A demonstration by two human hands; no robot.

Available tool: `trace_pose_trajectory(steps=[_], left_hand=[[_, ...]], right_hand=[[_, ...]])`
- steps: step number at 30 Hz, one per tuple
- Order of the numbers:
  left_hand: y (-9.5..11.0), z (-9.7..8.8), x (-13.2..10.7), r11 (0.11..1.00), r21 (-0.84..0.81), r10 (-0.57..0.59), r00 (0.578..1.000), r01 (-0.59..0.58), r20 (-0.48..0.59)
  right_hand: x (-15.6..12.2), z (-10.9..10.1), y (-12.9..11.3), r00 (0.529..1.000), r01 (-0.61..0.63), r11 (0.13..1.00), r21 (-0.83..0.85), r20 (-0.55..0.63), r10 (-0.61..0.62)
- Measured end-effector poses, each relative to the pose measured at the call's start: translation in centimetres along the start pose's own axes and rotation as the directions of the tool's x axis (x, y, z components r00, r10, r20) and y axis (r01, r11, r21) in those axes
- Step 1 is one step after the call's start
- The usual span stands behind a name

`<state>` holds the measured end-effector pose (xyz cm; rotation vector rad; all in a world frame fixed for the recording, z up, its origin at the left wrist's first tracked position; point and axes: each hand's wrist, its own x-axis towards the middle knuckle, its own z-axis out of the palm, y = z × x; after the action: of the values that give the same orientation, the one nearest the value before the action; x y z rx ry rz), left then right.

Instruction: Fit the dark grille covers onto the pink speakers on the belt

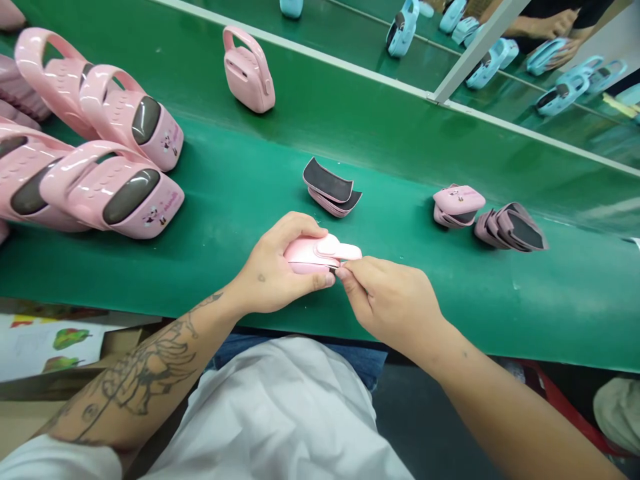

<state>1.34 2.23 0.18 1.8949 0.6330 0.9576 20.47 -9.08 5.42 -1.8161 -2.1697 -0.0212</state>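
My left hand (273, 270) is wrapped round a pink plastic device with a loop handle (305, 257), thumb and fingers on either side of its body. The device is held just above the green bench, its handle pointing to the right. With thumb and forefinger pinched together, my right hand (390, 297) touches the device's near edge, beside a small dark strip. Whatever lies in that pinch is hidden by the fingertips. Beyond my hands rests a small stack of curved pink panels with dark inner faces (330, 187).
Several pink handled devices (145, 193) with dark windows crowd the left. Another pink device (249, 73) stands near the back ledge. Further right lie a pink printed panel stack (457, 203) and a nested panel stack (513, 227). Behind the divider (475, 50) are blue devices (403, 30) and another person's hands (555, 40).
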Motion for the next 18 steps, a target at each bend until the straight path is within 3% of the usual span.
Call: trace_pose_trajectory(steps=[5,10,18], left_hand=[[0.2,0.2,-0.1,0.998,-0.021,-0.062,0.998,0.061,-0.022],[0.0,0.6,-0.2,1.0,-0.019,-0.022,0.997,0.021,-0.074],[0.1,0.8,-0.1,0.998,0.039,0.044,0.991,-0.039,-0.129]], right_hand=[[0.0,-0.1,0.1,0.993,0.116,0.979,-0.167,0.012,-0.116],[0.0,-1.0,-0.3,0.958,0.287,0.894,-0.344,0.085,-0.275],[0.3,-1.0,1.0,0.915,0.397,0.841,-0.367,0.093,-0.391]])
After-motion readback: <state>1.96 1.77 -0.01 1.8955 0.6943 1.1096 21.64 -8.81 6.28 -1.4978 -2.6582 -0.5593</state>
